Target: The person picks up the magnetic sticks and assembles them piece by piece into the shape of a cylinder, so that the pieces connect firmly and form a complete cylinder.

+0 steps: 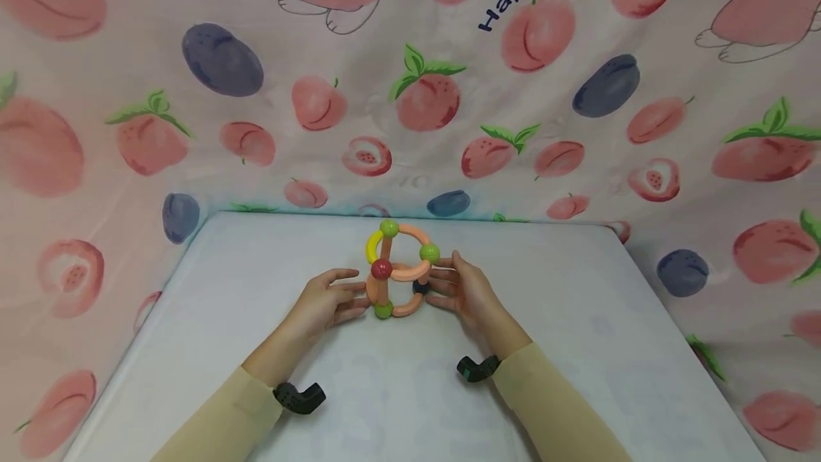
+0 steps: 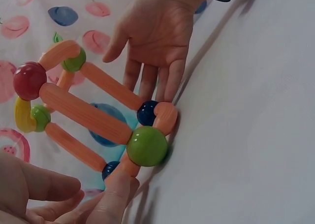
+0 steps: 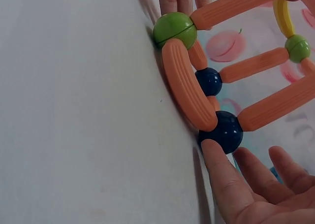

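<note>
A prism-shaped frame of orange rods and coloured balls, like a magnetic stick-and-ball toy, stands upright on the table. A red ball, two green balls and a yellow curved rod belong to its upper ring. Below are a green ball and two dark blue balls. My left hand is at its left side, fingers loosely extended, the fingertips at the lower ring. On the right, my right hand has its fingers extended. One right fingertip touches a dark blue ball in the right wrist view.
The white tabletop reaches back to a hanging cloth printed with fruit. Each wrist wears a black camera mount; the sleeves are pale yellow.
</note>
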Demonstrator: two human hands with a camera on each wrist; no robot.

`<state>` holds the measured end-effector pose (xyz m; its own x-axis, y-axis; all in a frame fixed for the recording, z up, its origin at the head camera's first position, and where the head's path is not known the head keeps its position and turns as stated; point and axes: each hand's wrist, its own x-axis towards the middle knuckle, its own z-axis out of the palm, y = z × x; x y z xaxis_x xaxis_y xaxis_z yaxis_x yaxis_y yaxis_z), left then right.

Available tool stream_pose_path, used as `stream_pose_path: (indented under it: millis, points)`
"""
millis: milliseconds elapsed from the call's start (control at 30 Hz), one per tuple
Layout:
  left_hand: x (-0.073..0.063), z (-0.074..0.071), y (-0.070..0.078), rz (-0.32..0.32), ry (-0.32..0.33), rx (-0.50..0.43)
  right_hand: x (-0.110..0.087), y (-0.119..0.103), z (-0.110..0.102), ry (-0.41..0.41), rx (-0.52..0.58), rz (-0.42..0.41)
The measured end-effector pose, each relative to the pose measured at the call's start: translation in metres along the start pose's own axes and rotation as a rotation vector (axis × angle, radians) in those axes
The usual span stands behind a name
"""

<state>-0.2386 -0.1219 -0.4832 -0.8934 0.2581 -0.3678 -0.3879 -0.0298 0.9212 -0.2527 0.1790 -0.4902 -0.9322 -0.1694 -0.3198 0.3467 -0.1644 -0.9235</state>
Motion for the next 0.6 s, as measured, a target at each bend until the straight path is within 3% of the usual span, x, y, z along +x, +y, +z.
stream_pose_path:
  millis: [133, 233, 333, 433, 500, 600]
  points:
    - [-0.002, -0.005, 0.005, 0.013, 0.037, 0.084, -0.003, -0.001, -0.007, 0.017, -0.041, 0.0]
    - [-0.009, -0.009, 0.013, 0.072, 0.102, 0.227, -0.008, -0.005, -0.012, 0.072, -0.145, -0.034]
    - [-0.024, -0.014, 0.025, 0.159, 0.184, 0.452, -0.017, -0.012, -0.013, 0.153, -0.361, -0.114]
    - [-0.044, -0.015, 0.036, 0.223, 0.271, 0.672, -0.032, -0.02, -0.01, 0.242, -0.655, -0.224]
    - [-0.058, -0.013, 0.042, 0.258, 0.314, 0.769, -0.042, -0.025, -0.008, 0.282, -0.816, -0.305]
    - [-0.075, -0.008, 0.044, 0.365, 0.355, 0.874, -0.058, -0.029, -0.006, 0.323, -0.984, -0.435]
